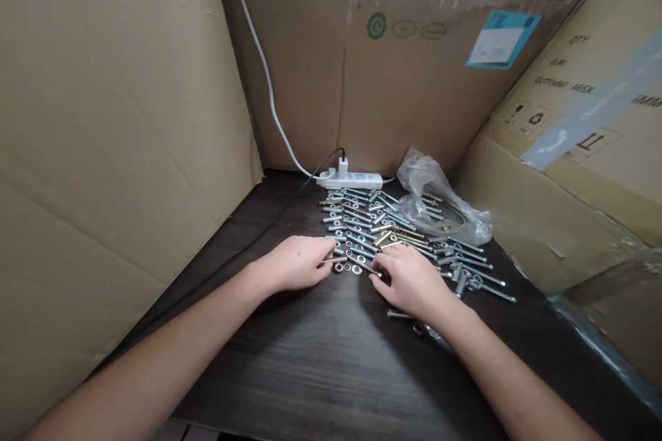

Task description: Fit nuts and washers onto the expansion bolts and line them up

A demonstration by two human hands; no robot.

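Rows of bolts (356, 224), metal sleeves, nuts and washers (356, 270) lie on the dark table. My left hand (297, 263) is at the near left end of the rows, its thumb and fingers closed around the end of a brass-toned metal sleeve (339, 260). My right hand (411, 279) rests at the near right side of the rows. Its thumb and index finger close in on the end of a long bolt (365, 266); the exact contact is hard to see. Some parts under the right hand are hidden.
A white power strip (356, 180) with a plugged-in charger stands behind the rows. A clear plastic bag (439, 196) lies at the back right. More bolts (480, 269) spread to the right. Cardboard walls (305, 69) surround the table (310, 358); a black cable runs along the left.
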